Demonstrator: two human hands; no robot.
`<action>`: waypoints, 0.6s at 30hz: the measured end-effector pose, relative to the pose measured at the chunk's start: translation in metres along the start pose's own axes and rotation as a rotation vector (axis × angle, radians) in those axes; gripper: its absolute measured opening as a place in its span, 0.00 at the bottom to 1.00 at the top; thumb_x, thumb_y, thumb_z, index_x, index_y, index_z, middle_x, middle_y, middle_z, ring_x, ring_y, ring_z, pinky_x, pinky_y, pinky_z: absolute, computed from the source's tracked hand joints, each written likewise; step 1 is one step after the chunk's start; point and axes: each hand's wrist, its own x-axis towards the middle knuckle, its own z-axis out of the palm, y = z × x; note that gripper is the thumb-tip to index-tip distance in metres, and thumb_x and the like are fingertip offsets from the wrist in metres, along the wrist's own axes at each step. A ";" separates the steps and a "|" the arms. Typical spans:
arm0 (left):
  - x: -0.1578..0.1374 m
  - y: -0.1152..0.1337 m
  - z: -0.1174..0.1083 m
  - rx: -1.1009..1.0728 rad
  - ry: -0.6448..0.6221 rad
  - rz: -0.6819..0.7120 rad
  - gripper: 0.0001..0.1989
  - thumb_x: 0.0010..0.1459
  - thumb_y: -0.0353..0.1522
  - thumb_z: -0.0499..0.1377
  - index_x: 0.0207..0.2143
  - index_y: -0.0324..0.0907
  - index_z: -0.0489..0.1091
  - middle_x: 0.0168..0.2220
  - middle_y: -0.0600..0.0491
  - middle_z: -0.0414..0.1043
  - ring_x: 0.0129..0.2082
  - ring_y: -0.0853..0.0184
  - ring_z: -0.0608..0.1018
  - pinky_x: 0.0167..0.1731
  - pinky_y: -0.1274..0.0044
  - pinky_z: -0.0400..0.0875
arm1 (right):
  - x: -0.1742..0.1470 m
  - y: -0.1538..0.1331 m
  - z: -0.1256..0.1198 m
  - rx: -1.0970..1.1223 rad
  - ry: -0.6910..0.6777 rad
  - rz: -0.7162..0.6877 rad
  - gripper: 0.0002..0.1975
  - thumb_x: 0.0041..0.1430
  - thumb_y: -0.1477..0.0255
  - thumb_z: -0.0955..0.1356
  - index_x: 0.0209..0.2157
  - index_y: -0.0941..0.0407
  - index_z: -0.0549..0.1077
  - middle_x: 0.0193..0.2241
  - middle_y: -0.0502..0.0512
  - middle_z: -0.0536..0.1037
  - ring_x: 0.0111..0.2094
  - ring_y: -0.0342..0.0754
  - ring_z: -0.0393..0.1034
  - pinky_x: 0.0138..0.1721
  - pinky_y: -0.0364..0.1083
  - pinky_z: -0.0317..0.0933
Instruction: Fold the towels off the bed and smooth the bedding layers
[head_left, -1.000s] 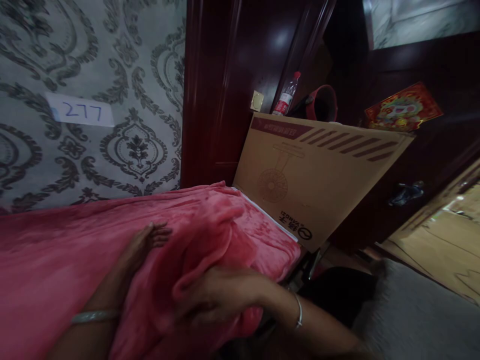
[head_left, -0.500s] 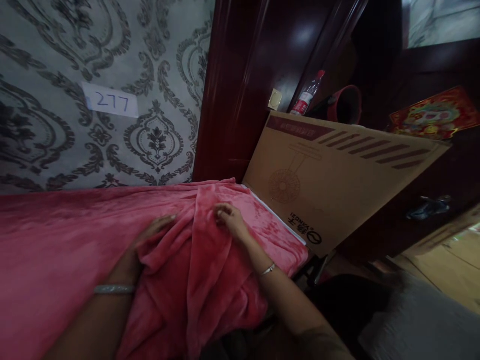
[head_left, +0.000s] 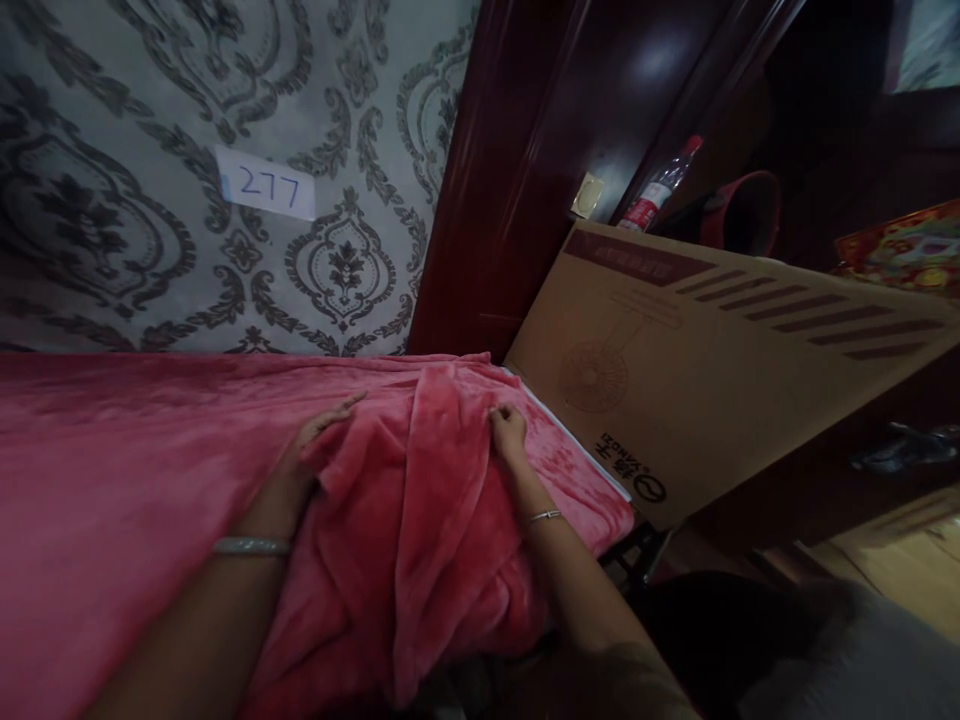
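A red plush cloth [head_left: 450, 480], darker than the cover beneath it, lies in folds with one long strip running down its middle. At its left edge is my left hand [head_left: 319, 435], fingers stretched out along the fabric; the thumb is hidden. My right hand [head_left: 510, 430] has its fingertips pinched together on the cloth's upper right edge. Under both spreads a pink plush cover [head_left: 150, 480], with a pale edge showing on the right. The near end of the red cloth hangs toward me.
A large cardboard box [head_left: 720, 380] leans past the cover's right end. Behind it stand a red-capped plastic bottle [head_left: 660, 190] and a red-rimmed round object [head_left: 750, 215]. A paper marked 277 [head_left: 268, 185] is on the patterned wall, beside a dark red door frame [head_left: 480, 200].
My right hand has moved right to the cloth's upper right edge, its fingers now closed together. My left hand stays at the left edge. The view has shifted slightly left.
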 end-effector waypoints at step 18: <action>0.002 0.009 -0.011 -0.077 -0.108 -0.041 0.26 0.41 0.38 0.64 0.45 0.39 0.78 0.45 0.43 0.81 0.49 0.52 0.80 0.52 0.62 0.75 | -0.116 -0.104 0.089 0.250 -0.295 -0.501 0.03 0.60 0.74 0.65 0.34 0.53 0.71 0.33 0.51 0.76 0.34 0.48 0.68 0.39 0.46 0.62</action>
